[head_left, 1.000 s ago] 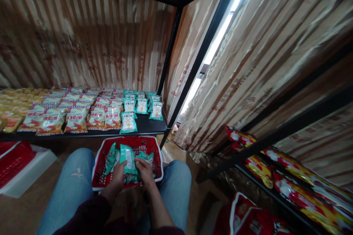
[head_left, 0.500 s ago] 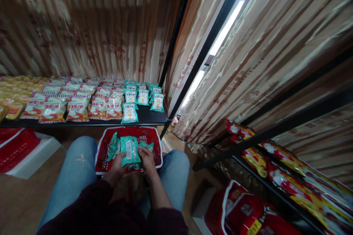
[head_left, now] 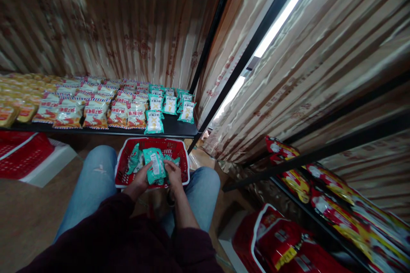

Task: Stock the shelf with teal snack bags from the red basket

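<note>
A short way up over the rim of the red basket (head_left: 174,140), a patch of the black shelf (head_left: 177,125) offers open room between the front green packet (head_left: 154,122) and the right-hand green packet (head_left: 186,111), with the middle green packet (head_left: 170,105) closing it at the back. The slanting front post (head_left: 246,55) bars the right side, while close-packed orange-and-white bags (head_left: 96,113) block the left. Below, the left knee (head_left: 101,166) and right knee (head_left: 205,181) hem in the basket's sides.
</note>
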Motion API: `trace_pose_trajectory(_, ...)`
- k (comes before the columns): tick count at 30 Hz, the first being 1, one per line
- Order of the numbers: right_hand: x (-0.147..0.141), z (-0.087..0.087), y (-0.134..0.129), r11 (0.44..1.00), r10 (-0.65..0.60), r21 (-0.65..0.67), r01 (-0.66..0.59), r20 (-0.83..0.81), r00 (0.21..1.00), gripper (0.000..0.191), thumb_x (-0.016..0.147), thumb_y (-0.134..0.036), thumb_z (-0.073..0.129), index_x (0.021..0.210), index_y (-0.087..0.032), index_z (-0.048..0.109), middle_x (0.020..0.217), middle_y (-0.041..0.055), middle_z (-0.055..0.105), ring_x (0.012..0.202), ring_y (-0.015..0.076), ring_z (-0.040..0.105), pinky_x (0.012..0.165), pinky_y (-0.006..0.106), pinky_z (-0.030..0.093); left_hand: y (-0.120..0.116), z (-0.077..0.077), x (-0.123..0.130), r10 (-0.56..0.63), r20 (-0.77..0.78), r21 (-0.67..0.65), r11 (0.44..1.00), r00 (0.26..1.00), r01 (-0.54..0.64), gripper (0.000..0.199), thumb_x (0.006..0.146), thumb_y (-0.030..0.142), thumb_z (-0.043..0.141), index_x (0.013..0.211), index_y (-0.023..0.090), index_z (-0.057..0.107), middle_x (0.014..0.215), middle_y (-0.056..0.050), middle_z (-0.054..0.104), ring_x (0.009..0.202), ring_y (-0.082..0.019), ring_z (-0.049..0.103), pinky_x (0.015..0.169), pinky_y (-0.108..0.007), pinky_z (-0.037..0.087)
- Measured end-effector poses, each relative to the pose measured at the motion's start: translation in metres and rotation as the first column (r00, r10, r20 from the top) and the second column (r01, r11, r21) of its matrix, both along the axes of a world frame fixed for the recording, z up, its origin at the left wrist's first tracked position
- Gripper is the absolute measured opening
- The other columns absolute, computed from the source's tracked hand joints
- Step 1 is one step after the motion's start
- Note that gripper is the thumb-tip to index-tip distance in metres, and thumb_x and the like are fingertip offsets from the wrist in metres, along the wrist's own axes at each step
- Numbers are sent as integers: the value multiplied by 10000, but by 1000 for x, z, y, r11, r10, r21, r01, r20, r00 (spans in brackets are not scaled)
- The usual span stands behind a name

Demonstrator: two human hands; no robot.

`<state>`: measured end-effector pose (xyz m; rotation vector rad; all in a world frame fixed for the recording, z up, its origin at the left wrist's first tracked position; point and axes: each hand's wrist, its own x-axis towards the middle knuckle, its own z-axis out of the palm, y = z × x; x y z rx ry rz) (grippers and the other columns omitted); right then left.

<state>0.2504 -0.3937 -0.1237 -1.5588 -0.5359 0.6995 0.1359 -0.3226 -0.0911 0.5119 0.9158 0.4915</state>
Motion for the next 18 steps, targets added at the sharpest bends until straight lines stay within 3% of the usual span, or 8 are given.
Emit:
trace_pose_trajectory(10,-5,8,0,999,44,4,-44,99,994,288,722,-384,585,921,-237,733,954,23,722,903,205,647,842,336,503,2,2,8,69,57,-105,993,996,-63,392,826,124,504,1218,127,523,967,-118,713,813,-245,700,749,-399,572)
trace_pose_trajectory(18,-5,16,-1,999,35,11,-42,382,923,221,787,-295,543,882,-236,734,952,43,714,945,189,630,915,331,455,3,11,14,67,44,-117,991,997,-62,379,821,116,471,1195,96,537,950,-137,711,785,-246,700,734,-395,569)
